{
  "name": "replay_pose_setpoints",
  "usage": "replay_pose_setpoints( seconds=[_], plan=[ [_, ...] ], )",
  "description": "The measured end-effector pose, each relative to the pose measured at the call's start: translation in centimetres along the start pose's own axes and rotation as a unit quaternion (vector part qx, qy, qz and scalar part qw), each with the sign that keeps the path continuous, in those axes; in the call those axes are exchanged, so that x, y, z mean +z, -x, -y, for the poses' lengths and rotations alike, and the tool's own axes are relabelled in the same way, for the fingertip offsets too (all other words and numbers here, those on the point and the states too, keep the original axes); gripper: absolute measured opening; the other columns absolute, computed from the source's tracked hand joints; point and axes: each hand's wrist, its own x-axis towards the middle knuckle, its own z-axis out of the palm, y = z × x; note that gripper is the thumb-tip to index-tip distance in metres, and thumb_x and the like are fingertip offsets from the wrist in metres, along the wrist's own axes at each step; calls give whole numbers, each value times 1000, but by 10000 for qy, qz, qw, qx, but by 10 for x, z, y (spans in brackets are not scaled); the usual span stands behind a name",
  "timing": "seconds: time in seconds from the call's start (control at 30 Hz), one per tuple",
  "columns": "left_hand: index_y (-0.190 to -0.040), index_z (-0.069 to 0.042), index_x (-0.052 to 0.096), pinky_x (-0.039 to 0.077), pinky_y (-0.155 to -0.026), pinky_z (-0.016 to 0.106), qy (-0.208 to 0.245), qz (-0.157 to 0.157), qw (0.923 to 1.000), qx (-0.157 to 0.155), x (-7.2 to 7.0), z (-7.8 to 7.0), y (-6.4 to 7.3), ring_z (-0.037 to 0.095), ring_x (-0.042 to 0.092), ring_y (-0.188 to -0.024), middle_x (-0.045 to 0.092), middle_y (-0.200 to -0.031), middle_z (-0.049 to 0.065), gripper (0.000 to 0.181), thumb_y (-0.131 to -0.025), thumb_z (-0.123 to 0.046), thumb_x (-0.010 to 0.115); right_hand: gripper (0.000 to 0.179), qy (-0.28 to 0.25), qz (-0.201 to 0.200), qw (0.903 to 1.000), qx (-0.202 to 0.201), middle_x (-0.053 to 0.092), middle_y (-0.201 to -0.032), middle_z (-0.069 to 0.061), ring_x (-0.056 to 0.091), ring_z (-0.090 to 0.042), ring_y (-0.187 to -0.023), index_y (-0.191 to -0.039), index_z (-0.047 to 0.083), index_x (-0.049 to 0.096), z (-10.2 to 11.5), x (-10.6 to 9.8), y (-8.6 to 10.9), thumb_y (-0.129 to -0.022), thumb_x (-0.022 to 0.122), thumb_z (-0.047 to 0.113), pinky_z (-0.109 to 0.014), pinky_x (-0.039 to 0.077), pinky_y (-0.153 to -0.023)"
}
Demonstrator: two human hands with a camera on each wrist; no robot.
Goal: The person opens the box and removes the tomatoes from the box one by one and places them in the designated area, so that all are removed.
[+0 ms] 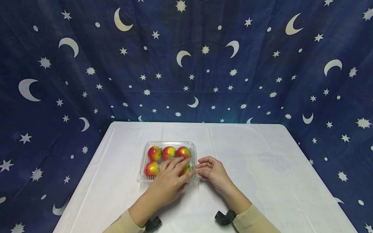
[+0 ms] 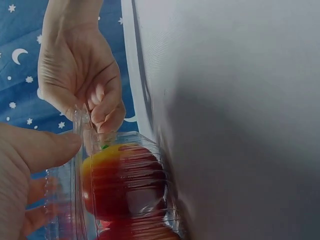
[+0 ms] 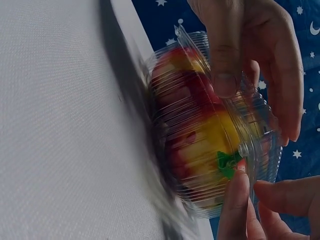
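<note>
Spreads straight, parted fingers (image 1: 172,164) of the left hand (image 1: 167,183) over the lid of a clear plastic box (image 1: 142,168), with thumb at the rim. Pinches the box's right edge with the right hand (image 1: 215,174), wrist angled inward, exact contact blurred by glare. Contains two rows of red-and-yellow fruits (image 1: 154,153): three at the back, one at front left, two more partly hidden beneath the left hand. Sits left of centre on the white surface (image 1: 262,181). Loses both tan sleeves (image 1: 256,220) at the bottom border. Backs onto blue moon-and-star cloth (image 1: 163,58).
</note>
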Motion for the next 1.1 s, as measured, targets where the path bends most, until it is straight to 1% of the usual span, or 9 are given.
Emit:
replay_pose_setpoints(
  seconds=[0.1, 0.17, 0.33, 0.47, 0.57, 0.7, 0.9, 1.1],
  plan=[
    [-134, -31, 76, 48, -108, 52, -44, -99, 9998, 169, 0, -1, 0, 33, 57, -140, 63, -152, 10, 55, -82, -24, 92, 45, -18, 26, 10000, -11, 71, -106, -12, 73, -9, -82, -131, -13, 55, 0, -1, 0, -88, 69, -9, -25, 64, -71],
    [-132, -32, 78, 48, -108, 51, -64, -140, 9996, 223, 0, -1, 0, 33, 58, -138, 65, -151, 10, 52, -82, -23, 91, 46, -32, 58, 10000, -9, 70, -107, -13, 73, -9, -82, -132, -13, 55, 0, -1, 0, -88, 68, -9, -24, 64, -71],
    [-127, -33, 80, 48, -109, 49, -45, -174, 9995, 250, 1, -3, 1, 31, 61, -134, 67, -147, 8, 48, -81, -20, 91, 47, -101, 135, 9999, -11, 69, -107, -11, 73, -8, -81, -133, -14, 53, -1, -1, 1, -88, 67, -9, -24, 64, -71],
    [-122, -33, 82, 49, -107, 49, -69, -169, 9994, 289, 2, -3, 1, 30, 62, -130, 70, -139, 6, 43, -81, -20, 90, 48, -133, 139, 9998, -3, 69, -106, -10, 73, -8, -81, -133, -13, 52, -1, -1, 1, -87, 66, -10, -25, 64, -71],
    [-118, -33, 83, 50, -105, 48, -69, -107, 9995, 288, 2, -3, 0, 28, 62, -127, 71, -132, 4, 39, -82, -21, 90, 49, -153, 102, 9998, 10, 70, -104, -9, 73, -9, -80, -133, -13, 53, -1, 0, 1, -86, 66, -11, -25, 64, -70],
    [-116, -32, 84, 51, -105, 48, -65, 3, 9997, 253, 2, -4, -1, 27, 63, -124, 72, -128, 3, 35, -83, -22, 90, 49, -152, 55, 9999, 44, 70, -102, -8, 72, -9, -78, -133, -12, 53, -1, 1, 0, -86, 66, -12, -25, 64, -69],
    [-113, -33, 85, 51, -104, 46, -120, 40, 9997, 205, 3, -4, -1, 25, 63, -119, 72, -126, 2, 34, -82, -23, 90, 54, -165, 66, 9997, 150, 70, -99, -4, 70, -9, -76, -137, -11, 51, -2, 2, -1, -86, 67, -12, -24, 63, -67],
    [-111, -32, 85, 52, -97, 42, -33, 53, 9999, 145, 4, -5, -1, 23, 63, -117, 71, -127, 2, 29, -84, -24, 90, 63, -225, 196, 9992, 267, 70, -99, -3, 69, -11, -76, -144, -7, 49, -2, 1, 0, -84, 66, -11, -25, 63, -68]
  ],
)
